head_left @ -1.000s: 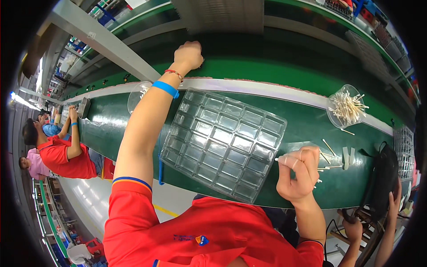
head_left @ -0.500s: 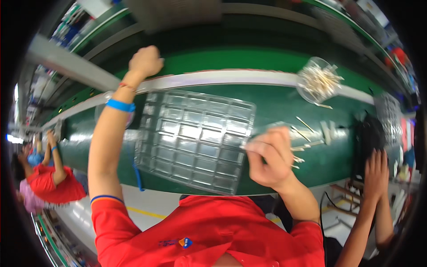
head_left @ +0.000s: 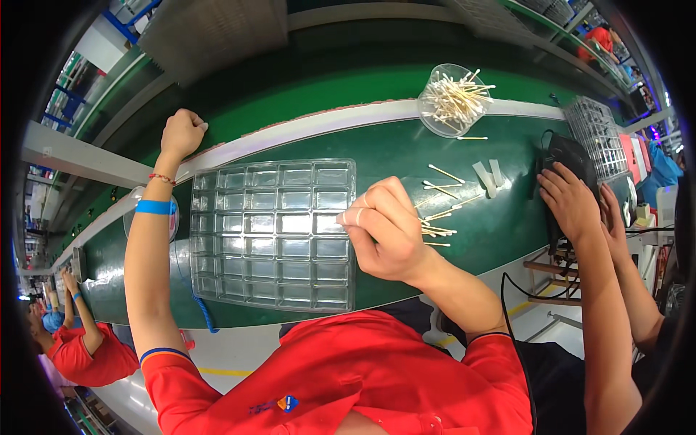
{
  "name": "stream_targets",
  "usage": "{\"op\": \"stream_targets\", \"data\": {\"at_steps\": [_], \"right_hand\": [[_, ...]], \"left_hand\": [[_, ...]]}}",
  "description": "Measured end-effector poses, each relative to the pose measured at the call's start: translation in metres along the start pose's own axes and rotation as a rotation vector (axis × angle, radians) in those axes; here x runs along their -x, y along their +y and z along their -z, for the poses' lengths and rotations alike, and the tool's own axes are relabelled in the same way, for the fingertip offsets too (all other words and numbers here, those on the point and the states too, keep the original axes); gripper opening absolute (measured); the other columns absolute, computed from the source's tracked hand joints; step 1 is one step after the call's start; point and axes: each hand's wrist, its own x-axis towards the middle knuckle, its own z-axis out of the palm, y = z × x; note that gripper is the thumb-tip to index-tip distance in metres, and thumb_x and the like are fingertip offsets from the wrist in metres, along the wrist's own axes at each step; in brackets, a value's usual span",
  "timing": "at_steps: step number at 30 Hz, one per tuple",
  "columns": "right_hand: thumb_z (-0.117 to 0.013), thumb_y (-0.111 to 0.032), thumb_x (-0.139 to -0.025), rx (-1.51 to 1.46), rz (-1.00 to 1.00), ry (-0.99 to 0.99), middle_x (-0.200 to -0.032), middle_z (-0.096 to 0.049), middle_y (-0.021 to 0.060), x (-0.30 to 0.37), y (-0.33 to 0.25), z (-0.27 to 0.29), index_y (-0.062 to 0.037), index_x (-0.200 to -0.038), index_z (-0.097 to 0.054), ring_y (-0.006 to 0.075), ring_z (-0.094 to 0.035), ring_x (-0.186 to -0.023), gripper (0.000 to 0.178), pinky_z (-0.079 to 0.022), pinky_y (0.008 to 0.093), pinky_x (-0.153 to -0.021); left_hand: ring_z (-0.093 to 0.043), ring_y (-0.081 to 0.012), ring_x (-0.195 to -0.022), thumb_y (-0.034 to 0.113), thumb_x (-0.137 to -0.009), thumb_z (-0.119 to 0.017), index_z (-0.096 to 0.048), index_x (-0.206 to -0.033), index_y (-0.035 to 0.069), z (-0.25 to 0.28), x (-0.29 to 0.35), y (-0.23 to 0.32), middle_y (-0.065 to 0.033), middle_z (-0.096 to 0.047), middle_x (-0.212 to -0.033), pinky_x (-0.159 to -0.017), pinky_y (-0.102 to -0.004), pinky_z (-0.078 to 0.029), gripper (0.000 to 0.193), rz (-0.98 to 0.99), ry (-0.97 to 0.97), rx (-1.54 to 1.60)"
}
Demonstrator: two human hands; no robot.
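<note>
A clear plastic tray with several square compartments (head_left: 281, 246) lies on the green table in front of me. My right hand (head_left: 386, 230) hovers at its right edge, thumb and fingertips pinched together over the last column. Whatever the pinch holds, if anything, is too small to make out. Beyond the tray's far left corner, my left hand (head_left: 183, 135) is curled closed by the white rail (head_left: 290, 125); its inside is hidden. Cotton swabs (head_left: 444, 191) lie loose right of my right hand. More swabs fill a clear round tub (head_left: 438, 129) at the far edge.
Pale strips (head_left: 484, 178) lie right of the swabs. Another person's hands (head_left: 569, 201) rest by a black object (head_left: 571, 154) at the right. A clear dish (head_left: 138, 226) sits behind my left forearm, with a blue coiled cord (head_left: 204, 313) hanging nearby.
The whole view has shifted, so the tray and tub appear further left. My right fingertips have come slightly inward over the tray's right edge. My left hand stays closed near the far left corner.
</note>
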Motion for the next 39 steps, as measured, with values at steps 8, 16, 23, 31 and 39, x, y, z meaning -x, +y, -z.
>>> {"op": "stream_targets", "data": {"at_steps": [8,16,23,31,39], "right_hand": [[-0.070,0.013,-0.073,-0.015,-0.021,-0.016,-0.080,-0.061,0.0100,-0.008,-0.004,0.005,-0.0010,-0.087,-0.066,0.0293,-0.056,-0.074,0.020,-0.046,0.0381,-0.065],[-0.073,0.013,-0.073,0.017,-0.047,-0.029,-0.080,-0.061,0.0103,-0.008,-0.004,0.006,-0.0022,-0.088,-0.069,0.0283,-0.057,-0.075,0.022,-0.046,0.0370,-0.066],[-0.074,0.011,-0.073,0.067,-0.005,-0.024,-0.080,-0.060,0.0096,-0.017,-0.006,0.014,-0.0026,-0.089,-0.069,0.0276,-0.056,-0.074,0.022,-0.046,0.0367,-0.065],[-0.074,0.012,-0.071,0.080,0.083,-0.054,-0.081,-0.062,0.0099,-0.032,-0.014,0.020,-0.0010,-0.089,-0.068,0.0281,-0.057,-0.072,0.023,-0.046,0.0371,-0.064],[-0.075,0.014,-0.073,0.107,-0.005,-0.061,-0.083,-0.063,0.0112,-0.045,-0.002,0.033,-0.0008,-0.090,-0.068,0.0290,-0.058,-0.074,0.024,-0.046,0.0370,-0.064]], "left_hand": [[-0.075,-0.0369,-0.083,0.012,-0.078,-0.079,-0.078,-0.081,0.000,0.021,0.016,0.027,-0.0219,-0.074,-0.082,-0.080,-0.0430,-0.058,0.012,-0.003,0.006,-0.008],[-0.072,-0.0180,-0.084,0.002,-0.083,-0.074,-0.075,-0.086,-0.006,0.052,0.108,0.107,-0.0138,-0.078,-0.099,-0.081,-0.0315,-0.057,0.009,-0.128,-0.236,0.870],[-0.076,-0.0252,-0.090,-0.005,-0.086,-0.075,-0.072,-0.091,-0.006,0.058,0.198,0.154,-0.0218,-0.075,-0.106,-0.085,-0.0379,-0.064,0.006,0.082,-0.634,1.446],[-0.074,-0.0222,-0.103,-0.001,-0.096,-0.072,-0.070,-0.108,-0.004,0.019,0.219,0.171,-0.0167,-0.071,-0.118,-0.095,-0.0365,-0.061,0.012,0.023,-0.635,1.709],[-0.073,-0.0216,-0.107,0.001,-0.101,-0.067,-0.070,-0.116,-0.005,0.005,0.226,0.174,-0.0164,-0.071,-0.123,-0.099,-0.0384,-0.060,0.017,0.140,-0.633,1.859]]}}
